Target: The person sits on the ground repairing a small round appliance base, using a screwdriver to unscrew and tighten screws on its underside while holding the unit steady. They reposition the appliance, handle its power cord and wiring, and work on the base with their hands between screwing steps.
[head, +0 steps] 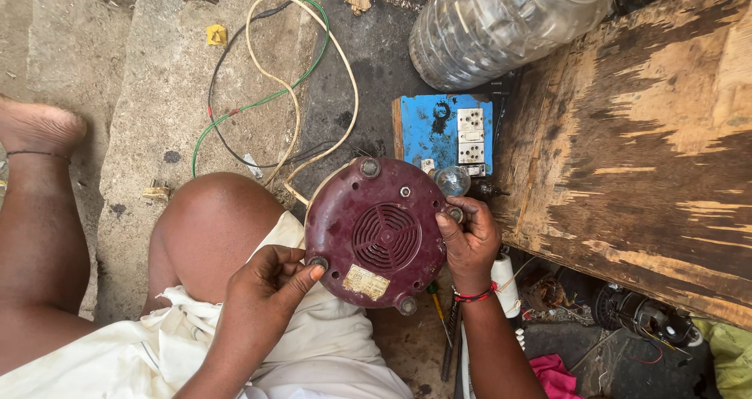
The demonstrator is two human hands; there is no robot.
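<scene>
A round, dark red machine base (377,231) sits between both hands, over the person's lap. The left hand (266,283) pinches its lower left edge. The right hand (470,242) grips its right edge. Its flat bottom faces up. It is round, so no side is longer.

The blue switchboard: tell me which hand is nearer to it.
Right. The right hand grips the maroon appliance base at its right edge, just below the blue switchboard. The left hand holds the base's lower left edge, on the far side from it.
</scene>
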